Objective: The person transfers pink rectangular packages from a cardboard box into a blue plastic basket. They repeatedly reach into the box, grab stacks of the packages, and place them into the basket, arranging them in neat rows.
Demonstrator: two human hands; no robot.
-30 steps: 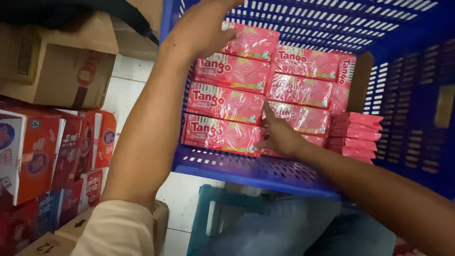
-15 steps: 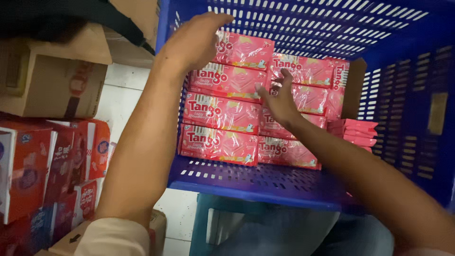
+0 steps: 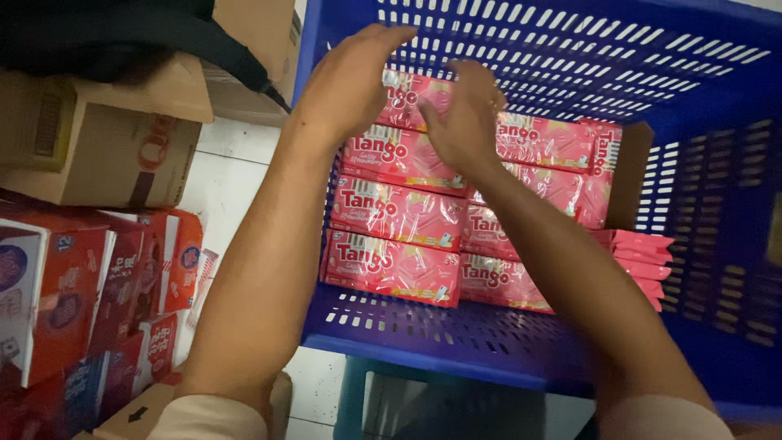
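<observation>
A crate [image 3: 717,98] takes up the right of the scene, tipped toward the person, and inside it wafer packs [image 3: 399,212] lie stacked in two columns side by side against its left wall. Right of those columns a cardboard box [image 3: 629,175] stands on edge, and below it a small stack of thinner packs [image 3: 643,261] rests against the crate's right side. The left hand [image 3: 346,81] and the right hand [image 3: 464,118] hover close together over the topmost pack [image 3: 405,91] at the far end of the left column. Left of the crate, on the floor [image 3: 232,171], sit cardboard cartons [image 3: 98,147], with snack boxes [image 3: 73,285] nearer the person below them.
</observation>
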